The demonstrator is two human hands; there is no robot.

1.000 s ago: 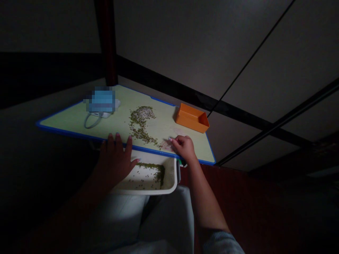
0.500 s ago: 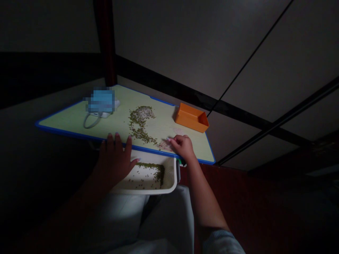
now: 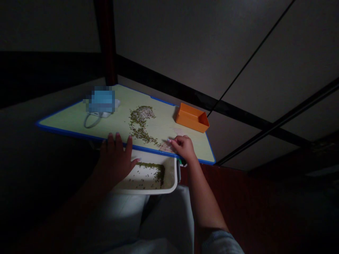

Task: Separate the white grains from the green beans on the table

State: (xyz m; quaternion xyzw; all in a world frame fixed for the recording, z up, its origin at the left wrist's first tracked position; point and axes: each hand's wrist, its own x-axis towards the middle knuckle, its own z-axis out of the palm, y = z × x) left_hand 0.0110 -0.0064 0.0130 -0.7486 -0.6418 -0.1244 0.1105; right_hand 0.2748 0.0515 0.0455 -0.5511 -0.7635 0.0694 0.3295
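Observation:
My left hand [image 3: 115,160] lies over the near blue edge of the pale green tabletop [image 3: 119,132], fingers stretched out and apart, holding nothing. My right hand [image 3: 184,146] rests on the table's near right part, thumb and fingers pinched together. Whatever is between those fingertips is too small to make out. Beside them lies a small patch of pinkish-white grains [image 3: 165,146]. A curved spread of green beans or seeds [image 3: 140,132] runs from there back to a heap of whitish grains [image 3: 144,113] mixed with green ones.
An orange rectangular box [image 3: 192,121] stands at the table's back right. Toward the left sits a blurred blue-screened device [image 3: 102,100] with a grey cable loop [image 3: 91,121]. Below the near edge, above my lap, a white tub [image 3: 169,187] holds green seeds, mostly along its far right corner.
Almost nothing differs. My right fingertips have shifted very slightly at the pinkish grains; my left hand keeps its place.

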